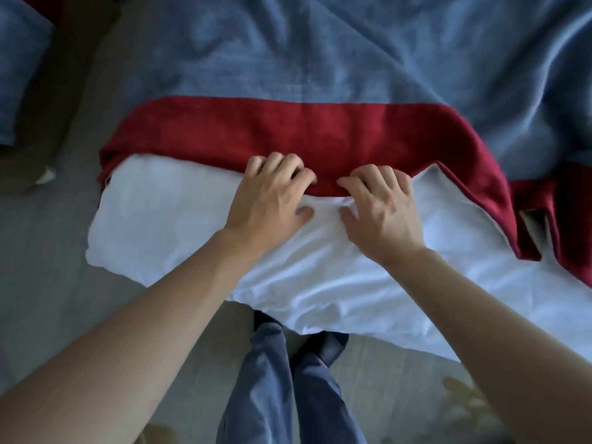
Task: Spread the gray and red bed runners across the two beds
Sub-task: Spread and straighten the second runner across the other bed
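No text, label, brand, number or sign can be read anywhere in the view.

dim, soft daylight | faint shadows | soft focus | wide-angle bending at edges

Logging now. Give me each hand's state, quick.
Left hand: fingers curled, gripping the red runner's edge.
Right hand: the same, gripping that edge beside it.
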`<action>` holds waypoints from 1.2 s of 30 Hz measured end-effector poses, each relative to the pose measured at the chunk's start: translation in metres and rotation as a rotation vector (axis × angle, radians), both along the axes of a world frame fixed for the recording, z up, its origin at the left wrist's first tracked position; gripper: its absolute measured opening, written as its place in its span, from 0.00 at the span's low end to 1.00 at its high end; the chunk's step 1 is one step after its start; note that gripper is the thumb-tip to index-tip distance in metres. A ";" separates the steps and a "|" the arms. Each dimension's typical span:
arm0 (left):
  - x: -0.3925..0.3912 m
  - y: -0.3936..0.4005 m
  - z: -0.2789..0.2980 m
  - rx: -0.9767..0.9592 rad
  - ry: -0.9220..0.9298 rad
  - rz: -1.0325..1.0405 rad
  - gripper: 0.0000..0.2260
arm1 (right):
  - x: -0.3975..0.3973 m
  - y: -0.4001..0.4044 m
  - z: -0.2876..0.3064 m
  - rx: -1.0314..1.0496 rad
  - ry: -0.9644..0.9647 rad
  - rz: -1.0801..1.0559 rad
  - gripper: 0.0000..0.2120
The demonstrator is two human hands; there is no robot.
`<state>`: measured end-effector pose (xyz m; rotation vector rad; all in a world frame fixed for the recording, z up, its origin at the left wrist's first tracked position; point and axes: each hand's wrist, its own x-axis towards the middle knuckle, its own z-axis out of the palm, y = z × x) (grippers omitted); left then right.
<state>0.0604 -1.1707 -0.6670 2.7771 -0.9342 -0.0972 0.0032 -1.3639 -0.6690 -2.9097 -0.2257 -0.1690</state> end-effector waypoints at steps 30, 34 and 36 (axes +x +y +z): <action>-0.043 -0.066 -0.003 0.029 -0.062 -0.062 0.12 | -0.079 -0.071 -0.007 -0.012 0.067 -0.428 0.08; -0.074 -0.154 -0.009 0.006 -0.080 -0.195 0.05 | -0.098 -0.088 -0.008 -0.028 0.023 -0.355 0.05; -0.078 -0.157 -0.012 0.029 -0.067 -0.145 0.04 | -0.100 -0.111 -0.003 -0.074 -0.039 -0.322 0.07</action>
